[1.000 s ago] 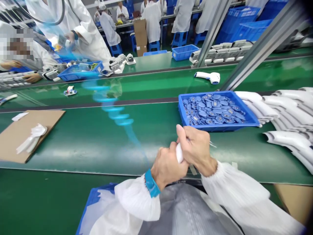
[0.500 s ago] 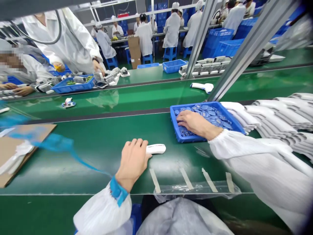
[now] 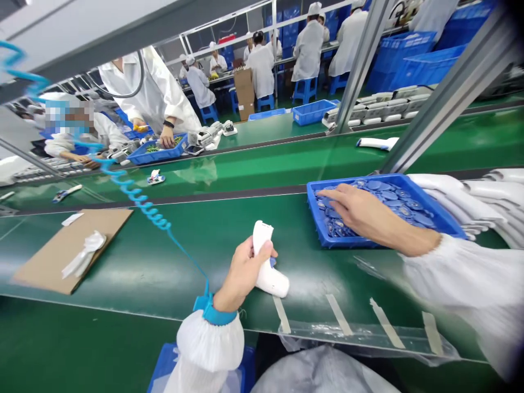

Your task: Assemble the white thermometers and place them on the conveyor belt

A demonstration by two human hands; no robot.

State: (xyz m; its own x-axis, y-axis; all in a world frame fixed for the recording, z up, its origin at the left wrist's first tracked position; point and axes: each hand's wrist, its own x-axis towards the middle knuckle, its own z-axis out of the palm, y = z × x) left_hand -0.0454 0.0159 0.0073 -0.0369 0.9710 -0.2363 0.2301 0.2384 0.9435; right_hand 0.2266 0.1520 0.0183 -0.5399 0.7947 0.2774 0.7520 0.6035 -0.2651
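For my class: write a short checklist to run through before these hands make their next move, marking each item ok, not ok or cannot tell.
1. White shell held in the left hand: ok.
2. Right hand at the blue tray: ok, it is over the tray.
3. Blue pieces available: ok, many lie in the tray.
4. A blue piece gripped by the right hand: cannot tell, the fingertips do not show it clearly.
5. Strap on the left wrist: ok, with the cord leading from it.
6. Cord not crossing the shell: ok, it runs off to the left.
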